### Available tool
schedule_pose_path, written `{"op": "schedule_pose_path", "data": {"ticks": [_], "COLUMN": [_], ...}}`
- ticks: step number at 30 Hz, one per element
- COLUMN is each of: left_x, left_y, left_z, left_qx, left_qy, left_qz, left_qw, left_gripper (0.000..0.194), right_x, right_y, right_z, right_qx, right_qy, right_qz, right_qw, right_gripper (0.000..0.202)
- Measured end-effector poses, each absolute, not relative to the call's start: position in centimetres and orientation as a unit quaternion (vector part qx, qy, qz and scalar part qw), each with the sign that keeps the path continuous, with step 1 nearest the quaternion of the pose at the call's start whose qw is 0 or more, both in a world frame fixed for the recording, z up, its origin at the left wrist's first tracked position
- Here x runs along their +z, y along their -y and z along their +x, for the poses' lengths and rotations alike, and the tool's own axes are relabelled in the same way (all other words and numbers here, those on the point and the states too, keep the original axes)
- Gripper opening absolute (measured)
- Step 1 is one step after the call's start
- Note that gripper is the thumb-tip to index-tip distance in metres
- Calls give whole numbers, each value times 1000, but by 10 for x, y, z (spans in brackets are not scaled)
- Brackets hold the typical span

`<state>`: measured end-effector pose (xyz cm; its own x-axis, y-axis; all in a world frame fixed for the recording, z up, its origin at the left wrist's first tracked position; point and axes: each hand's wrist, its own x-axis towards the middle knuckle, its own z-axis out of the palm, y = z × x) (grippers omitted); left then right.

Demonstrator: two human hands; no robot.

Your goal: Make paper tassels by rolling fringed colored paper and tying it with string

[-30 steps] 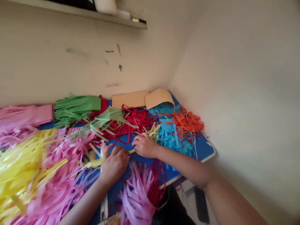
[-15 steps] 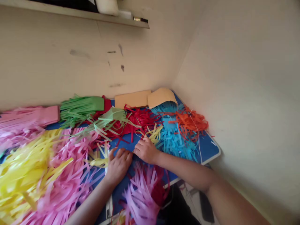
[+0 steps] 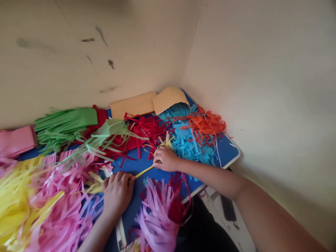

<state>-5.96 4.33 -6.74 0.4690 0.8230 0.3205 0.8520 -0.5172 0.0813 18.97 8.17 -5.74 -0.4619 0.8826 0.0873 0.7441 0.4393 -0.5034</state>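
A narrow twisted yellow paper strip (image 3: 144, 172) stretches between my two hands over the blue table (image 3: 131, 164). My left hand (image 3: 119, 189) is closed on its left end, with pale yellow fringe (image 3: 95, 184) beside it. At the other end my right hand (image 3: 166, 159) pinches the strip, and more yellow fringe (image 3: 167, 140) shows just behind those fingers. A lilac fringed bunch (image 3: 157, 213) with dark red strips (image 3: 175, 204) hangs at the near table edge, below my hands.
Pink fringe (image 3: 65, 206) and yellow fringe (image 3: 18, 199) cover the left. Green (image 3: 68, 122), red (image 3: 149, 127), blue (image 3: 190, 143) and orange (image 3: 210, 124) paper lies farther back, near tan sheets (image 3: 133, 105). A white cord (image 3: 215, 140) crosses the right corner.
My hands have moved apart, and the yellow strip now shows stretched between them. The view has shifted, so the shelf has left the picture.
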Motion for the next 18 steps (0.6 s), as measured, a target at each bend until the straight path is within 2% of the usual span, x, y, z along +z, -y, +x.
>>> {"op": "schedule_pose_path", "data": {"ticks": [4,6,8,10,14,18], "left_x": [-61,-57,-54,-51,-50,-49], "left_y": [-51,-55,-58,-57,-54,-57], "left_z": [-58,-60,-62,-64,-60,-47], "left_qx": [-141,-140,-145,-149,-138,-148], "left_qy": [476,464,453,432,357,352], "left_qz": [-866,-873,-878,-888,-923,-923], "left_qw": [48,48,49,50,43,51], "left_gripper": [28,27,25,19,40,31], "right_x": [-44,-39,-38,-38,-42,-46], "right_y": [-83,-83,-81,-77,-71,-78], "right_z": [178,178,180,184,184,177], "right_qx": [175,155,117,63,-38,-95], "right_qy": [811,822,863,904,945,957], "right_qz": [-551,-541,-485,-414,-316,-264], "right_qw": [93,80,81,84,80,80], "right_gripper": [10,8,6,14,26,30]}}
